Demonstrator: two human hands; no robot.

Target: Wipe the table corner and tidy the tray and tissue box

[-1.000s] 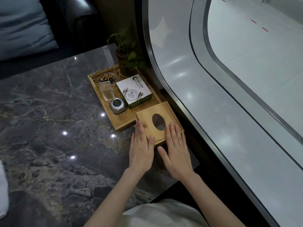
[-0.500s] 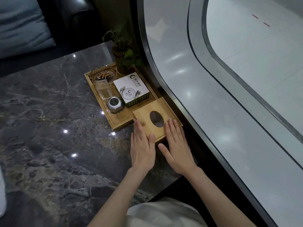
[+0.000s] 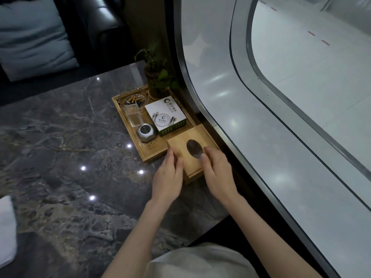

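Note:
A wooden tissue box [image 3: 187,161] with an oval hole sits at the table's right corner, touching the near end of the bamboo tray [image 3: 149,150]. My left hand [image 3: 166,177] lies against the box's near-left side with fairly straight fingers, its thumb on the lid. My right hand [image 3: 218,173] is on the near-right part of the box. Its fingers are curled over the lid edge, and its thumb is by the hole. The dark marble table [image 3: 70,157] reflects ceiling lights.
On the tray are a glass ashtray with butts [image 3: 133,99], a clear container [image 3: 133,117], a silver device [image 3: 146,133] and a white box [image 3: 164,115]. A potted plant [image 3: 158,77] stands behind. A white cloth [image 3: 6,227] lies at the far left. A curved rail [image 3: 200,97] borders the right.
Both hands have gone from lying flat on the box's near end to sitting at its two near sides. The right hand's fingers have curled. The box stays against the tray.

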